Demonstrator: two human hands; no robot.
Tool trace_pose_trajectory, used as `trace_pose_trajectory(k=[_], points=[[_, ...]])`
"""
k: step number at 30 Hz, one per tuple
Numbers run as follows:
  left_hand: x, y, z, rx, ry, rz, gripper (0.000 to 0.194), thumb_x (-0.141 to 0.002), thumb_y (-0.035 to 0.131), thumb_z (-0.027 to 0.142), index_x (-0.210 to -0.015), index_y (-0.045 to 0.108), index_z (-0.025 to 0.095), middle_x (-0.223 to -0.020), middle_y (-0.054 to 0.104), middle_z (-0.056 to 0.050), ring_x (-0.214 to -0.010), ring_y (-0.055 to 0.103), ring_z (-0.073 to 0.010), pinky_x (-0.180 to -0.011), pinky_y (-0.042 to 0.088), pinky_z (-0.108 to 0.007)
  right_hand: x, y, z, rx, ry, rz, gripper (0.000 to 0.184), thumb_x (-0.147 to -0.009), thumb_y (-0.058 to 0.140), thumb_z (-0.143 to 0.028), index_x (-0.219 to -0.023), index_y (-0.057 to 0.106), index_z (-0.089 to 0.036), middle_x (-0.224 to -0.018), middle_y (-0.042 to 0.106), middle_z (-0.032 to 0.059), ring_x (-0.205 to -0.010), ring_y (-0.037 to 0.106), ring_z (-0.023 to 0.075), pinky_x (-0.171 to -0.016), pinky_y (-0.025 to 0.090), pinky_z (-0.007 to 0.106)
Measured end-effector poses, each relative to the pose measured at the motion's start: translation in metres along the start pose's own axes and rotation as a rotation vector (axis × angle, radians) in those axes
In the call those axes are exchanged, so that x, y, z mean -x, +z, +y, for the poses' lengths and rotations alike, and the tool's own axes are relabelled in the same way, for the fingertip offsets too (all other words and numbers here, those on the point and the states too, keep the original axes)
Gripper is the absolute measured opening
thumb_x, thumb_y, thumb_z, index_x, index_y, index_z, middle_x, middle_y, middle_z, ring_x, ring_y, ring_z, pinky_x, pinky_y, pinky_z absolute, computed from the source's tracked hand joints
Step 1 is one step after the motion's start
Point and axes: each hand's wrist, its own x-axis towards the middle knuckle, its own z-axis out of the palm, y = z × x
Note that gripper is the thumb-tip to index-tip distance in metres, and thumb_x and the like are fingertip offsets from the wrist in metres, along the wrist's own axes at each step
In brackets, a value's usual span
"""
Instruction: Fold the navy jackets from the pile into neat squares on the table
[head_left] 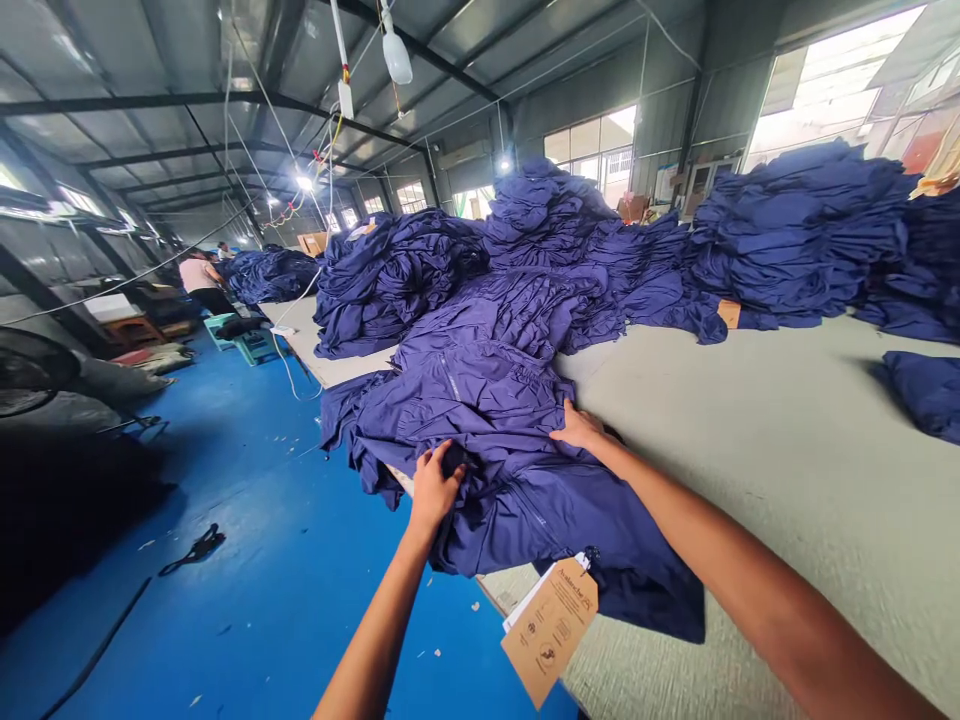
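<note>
A dark navy garment (517, 500) of thin crinkled fabric lies spread over the near edge of the table, part of it hanging past the side. A brown cardboard hang tag (553, 625) with black print dangles from its near end. On the garment's left part, my left hand (437, 488) has its fingers curled into the cloth. My right hand (579, 428) grips the garment's right edge, thumb and fingers closed on the fabric. Just beyond, more navy garments (502, 320) with a zip showing lie heaped against this one.
Tall piles of navy garments (802, 235) stand along the pale table (750, 430). A folded navy bundle (926, 392) lies at the right. A white cable (289, 365) hangs off the table's left edge. Blue floor (255, 580) runs to the left, with teal stools (259, 343) and a distant person (201, 275).
</note>
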Motion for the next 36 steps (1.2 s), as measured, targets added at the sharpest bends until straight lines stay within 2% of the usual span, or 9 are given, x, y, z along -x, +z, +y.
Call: trace_pose_trajectory(k=[3,7,11,17,22,24,28,33,36], points=[[0.006,0.011,0.011,-0.003,0.079,-0.043,0.053,-0.074,0.057,0.008,-0.127,0.062,0.014,-0.131,0.060,-0.015,-0.128,0.053,-0.0290,-0.112,0.038,-0.046,0.014,-0.006,0.013,0.040,-0.018,0.043,0.050,-0.086,0.064,-0.035,-0.134,0.057,-0.021,-0.126,0.066,0.0169,-0.115,0.063,0.0296,-0.091,0.048,0.036],[0.022,0.034,0.036,0.033,0.185,-0.122,0.053,-0.073,0.048,-0.002,-0.119,0.068,0.017,-0.135,0.061,-0.010,-0.128,0.056,-0.0244,-0.115,0.037,-0.042,0.047,-0.031,0.066,0.066,-0.027,0.079,0.028,-0.091,0.057,-0.035,-0.113,0.068,-0.023,-0.116,0.071,0.0127,-0.107,0.066,0.0260,-0.085,0.049,0.032],[0.040,0.077,0.081,0.096,0.300,-0.237,0.052,-0.076,0.048,-0.002,-0.119,0.070,0.019,-0.137,0.060,-0.008,-0.128,0.056,-0.0238,-0.115,0.037,-0.042,0.097,-0.056,0.147,0.118,0.119,0.134,0.036,-0.092,0.055,-0.039,-0.122,0.066,-0.023,-0.117,0.071,0.0140,-0.109,0.066,0.0270,-0.087,0.050,0.034],[0.060,0.144,0.185,0.230,0.493,-0.473,0.044,-0.082,0.053,0.005,-0.121,0.070,0.015,-0.137,0.060,-0.013,-0.129,0.056,-0.0262,-0.115,0.037,-0.043,0.187,-0.107,0.264,0.194,0.463,0.267,0.049,-0.093,0.052,-0.039,-0.136,0.058,-0.018,-0.116,0.069,0.0219,-0.109,0.066,0.0348,-0.088,0.051,0.043],[0.062,0.179,0.245,0.263,0.643,-0.416,0.043,-0.086,0.049,0.007,-0.122,0.069,0.019,-0.139,0.058,-0.009,-0.129,0.054,-0.0243,-0.118,0.034,-0.040,0.264,-0.146,0.331,0.353,0.683,0.503,0.049,-0.097,0.043,-0.043,-0.138,0.054,-0.018,-0.098,0.072,0.0228,-0.094,0.070,0.0365,-0.076,0.052,0.043],[0.062,0.196,0.255,0.178,0.678,-0.398,0.041,-0.087,0.049,0.009,-0.122,0.069,0.017,-0.138,0.057,-0.012,-0.129,0.054,-0.0247,-0.117,0.035,-0.039,0.287,-0.146,0.353,0.389,0.750,0.537,0.050,-0.098,0.040,-0.044,-0.139,0.051,-0.017,-0.095,0.072,0.0223,-0.090,0.071,0.0357,-0.073,0.052,0.041],[0.065,0.227,0.263,-0.088,0.693,-0.472,0.039,-0.092,0.048,0.016,-0.125,0.067,0.015,-0.139,0.057,-0.017,-0.130,0.052,-0.0306,-0.110,0.041,-0.046,0.310,-0.124,0.391,0.272,0.793,0.384,0.057,-0.097,0.041,-0.053,-0.138,0.050,-0.014,-0.099,0.072,0.0211,-0.094,0.070,0.0350,-0.074,0.051,0.040],[0.060,0.231,0.278,-0.336,0.724,-0.487,0.038,-0.089,0.053,0.017,-0.124,0.067,0.021,-0.141,0.054,-0.016,-0.133,0.048,-0.0366,-0.113,0.029,-0.060,0.311,-0.112,0.414,0.228,0.714,0.456,0.064,-0.095,0.045,-0.052,-0.146,0.041,-0.014,-0.117,0.067,0.0200,-0.106,0.065,0.0338,-0.087,0.050,0.043],[0.051,0.234,0.309,-0.337,0.693,-0.476,0.049,-0.088,0.056,0.024,-0.137,0.054,0.017,-0.145,0.049,-0.020,-0.138,0.040,-0.0394,-0.112,0.026,-0.063,0.310,-0.124,0.413,0.283,0.632,0.521,0.078,-0.085,0.061,-0.040,-0.152,0.033,-0.012,-0.143,0.048,0.0218,-0.132,0.046,0.0351,-0.108,0.037,0.046]])
